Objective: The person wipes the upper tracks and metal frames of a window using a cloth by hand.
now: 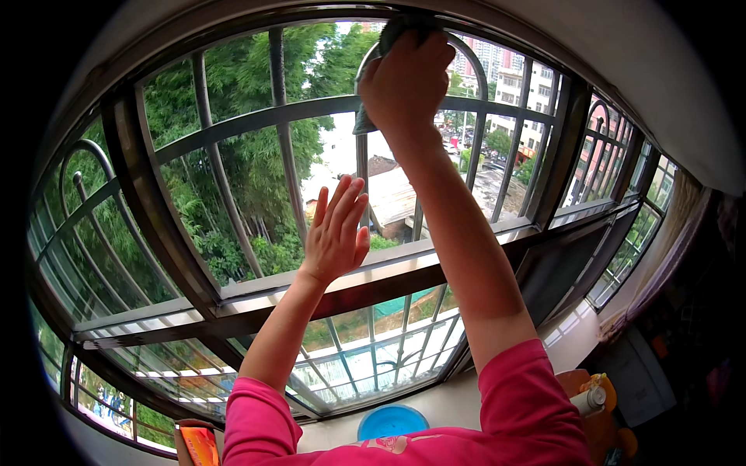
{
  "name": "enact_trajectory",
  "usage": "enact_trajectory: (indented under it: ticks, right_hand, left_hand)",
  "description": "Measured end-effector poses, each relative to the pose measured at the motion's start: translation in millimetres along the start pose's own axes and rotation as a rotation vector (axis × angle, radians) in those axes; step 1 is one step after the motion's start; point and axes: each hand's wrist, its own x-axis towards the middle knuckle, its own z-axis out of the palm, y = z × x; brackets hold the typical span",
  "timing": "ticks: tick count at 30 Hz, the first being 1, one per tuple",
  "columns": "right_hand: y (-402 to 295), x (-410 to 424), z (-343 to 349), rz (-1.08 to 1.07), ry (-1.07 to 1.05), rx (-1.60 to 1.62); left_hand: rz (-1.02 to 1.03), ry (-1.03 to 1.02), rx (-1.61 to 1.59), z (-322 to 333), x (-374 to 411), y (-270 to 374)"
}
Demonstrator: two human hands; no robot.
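Observation:
My right hand (pixel 407 84) is raised to the top of a barred window and grips a dark cloth (pixel 402 30). The cloth lies near the upper window frame (pixel 326 16), and a loose end of it hangs below my wrist's left side. Lower and to the left, my left hand (pixel 337 230) is raised with its fingers extended and nothing in it. Its palm faces the window; whether it touches the glass I cannot tell. Metal security bars (pixel 284 157) stand behind both hands, joined by a horizontal rail (pixel 233 132).
A blue basin (pixel 393 422) stands on the floor below the window. At the lower left is an open box with an orange packet (pixel 199 445). A white bottle or can (pixel 588 401) sits by orange items at the lower right. A curtain (pixel 658 279) hangs at the right.

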Motion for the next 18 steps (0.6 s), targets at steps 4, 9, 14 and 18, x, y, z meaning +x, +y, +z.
enact_trajectory:
  ticks: [4,9,14,18]
  right_hand:
    - [-26,-12,-14,-0.094,-0.064,0.334]
    - [43,-25,-31,-0.114,0.071,0.495]
    - [177,-26,-26,0.158,0.046,0.180]
    - [245,-25,-5,0.168,-0.006,-0.020]
  left_hand:
    - [0.010,-0.010,0.049,1,2,-1]
    - [0.020,-0.004,0.120,3,1,-3]
    - [0.000,-0.036,0.109,3,1,1]
    - [0.005,-0.030,0.100,3,2,0]
